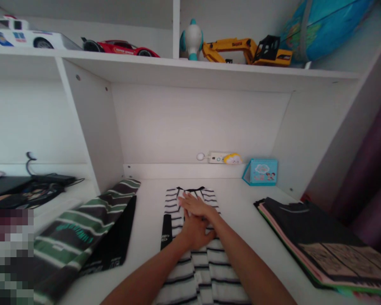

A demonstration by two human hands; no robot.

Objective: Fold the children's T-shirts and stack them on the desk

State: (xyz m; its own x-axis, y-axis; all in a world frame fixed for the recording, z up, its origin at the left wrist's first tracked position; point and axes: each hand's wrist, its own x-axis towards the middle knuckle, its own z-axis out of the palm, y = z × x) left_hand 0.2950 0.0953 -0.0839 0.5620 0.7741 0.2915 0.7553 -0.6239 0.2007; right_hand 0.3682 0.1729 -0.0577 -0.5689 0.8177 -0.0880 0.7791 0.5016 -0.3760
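A white shirt with black stripes (195, 264) lies on the white desk, folded into a long narrow strip with its collar at the far end. On its upper part rests my right hand (195, 205), fingers stretched out flat and pointing to the left. My left hand (195, 232) presses on the shirt just below it, its thumb spread to the right. The right hand overlaps the left and hides part of its fingers. Neither hand grips anything. A black patch with white lettering (166, 232) shows along the shirt's left side.
Green-and-dark striped clothing (73, 233) and a black garment (114, 250) lie left. Folded garments (320, 241) are stacked right. A blue desk calendar (262, 172) and a power strip (217, 157) are at the back. Overhead, a shelf (209, 70) holds toys and a globe.
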